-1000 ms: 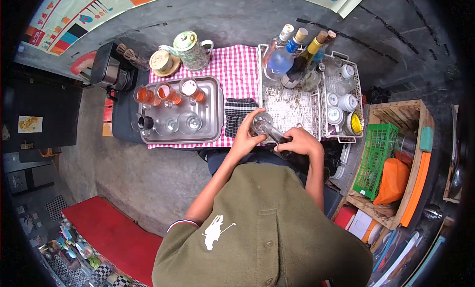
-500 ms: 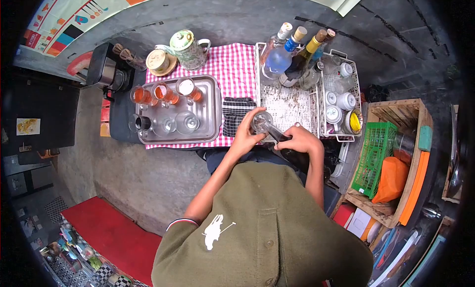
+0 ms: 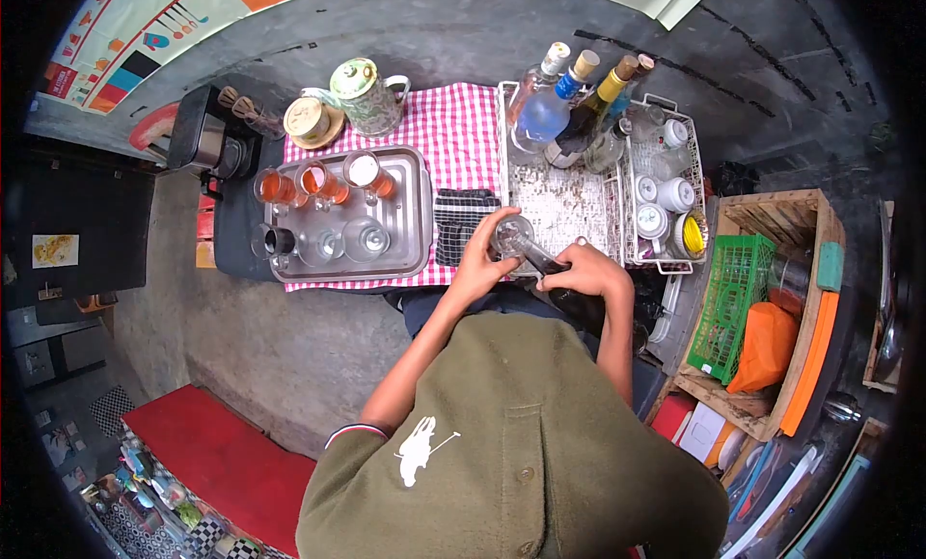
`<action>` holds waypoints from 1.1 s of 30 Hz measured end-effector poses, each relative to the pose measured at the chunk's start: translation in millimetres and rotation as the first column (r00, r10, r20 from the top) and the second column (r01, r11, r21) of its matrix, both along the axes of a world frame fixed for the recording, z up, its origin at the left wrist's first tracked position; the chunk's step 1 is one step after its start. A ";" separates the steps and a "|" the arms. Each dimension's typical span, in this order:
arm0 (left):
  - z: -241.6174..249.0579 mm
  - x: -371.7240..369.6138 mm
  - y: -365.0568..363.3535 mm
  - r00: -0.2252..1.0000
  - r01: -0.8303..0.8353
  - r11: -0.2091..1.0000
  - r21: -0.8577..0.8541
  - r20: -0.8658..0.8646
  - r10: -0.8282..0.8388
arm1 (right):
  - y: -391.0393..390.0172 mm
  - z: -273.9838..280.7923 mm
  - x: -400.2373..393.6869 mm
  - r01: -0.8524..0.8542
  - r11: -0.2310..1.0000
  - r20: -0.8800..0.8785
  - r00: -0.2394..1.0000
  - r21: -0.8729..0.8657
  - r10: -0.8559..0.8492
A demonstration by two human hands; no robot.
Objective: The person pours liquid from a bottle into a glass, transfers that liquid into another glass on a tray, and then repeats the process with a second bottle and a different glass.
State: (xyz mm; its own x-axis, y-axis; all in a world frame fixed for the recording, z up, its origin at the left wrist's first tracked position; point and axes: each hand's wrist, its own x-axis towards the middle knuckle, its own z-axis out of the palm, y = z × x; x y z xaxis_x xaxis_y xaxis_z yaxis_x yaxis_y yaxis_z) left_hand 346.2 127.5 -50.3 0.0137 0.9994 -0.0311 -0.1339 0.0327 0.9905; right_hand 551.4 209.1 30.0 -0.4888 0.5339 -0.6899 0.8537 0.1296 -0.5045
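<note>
1. Left hand (image 3: 476,266) curls around a clear, round glass vessel (image 3: 505,234) before the white wire rack (image 3: 569,200).
2. Right hand (image 3: 590,273) closes on a slender, dark implement (image 3: 548,264) angled toward it.
3. Seemingly working the vessel; next calls for steadiness.

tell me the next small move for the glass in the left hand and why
Probably steady the glass with the left hand: it is tilted, and the right hand grips something dark close beside it, too unclear to name, so a slip seems possible.
</note>
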 end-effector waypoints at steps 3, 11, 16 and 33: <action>2.1 0.1 -0.3 1.000 0.002 1.000 -0.006 -0.007 -0.002 | 0.1 2.8 -0.5 0.004 1.000 0.014 1.000 -0.018 -0.004; -4.9 3.0 0.4 1.000 0.005 1.000 0.009 -0.002 -0.005 | -1.6 6.1 0.4 0.040 0.998 0.029 0.999 -0.056 -0.038; -4.0 3.1 1.4 1.000 0.012 1.000 0.008 -0.020 -0.012 | -0.8 -0.5 4.1 0.041 0.997 0.032 0.999 -0.063 -0.039; 2.4 6.7 4.4 0.998 -0.021 0.999 0.051 -0.058 0.023 | 2.4 -3.0 8.2 0.030 0.998 0.041 0.999 -0.062 -0.027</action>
State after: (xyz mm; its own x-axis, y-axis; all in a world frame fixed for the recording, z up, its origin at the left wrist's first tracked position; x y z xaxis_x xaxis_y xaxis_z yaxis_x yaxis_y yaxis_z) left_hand 352.9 131.9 -47.9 -0.0086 0.9998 0.0188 -0.0760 -0.0194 0.9969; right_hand 559.5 211.4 27.0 -0.4449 0.5027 -0.7412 0.8765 0.0743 -0.4757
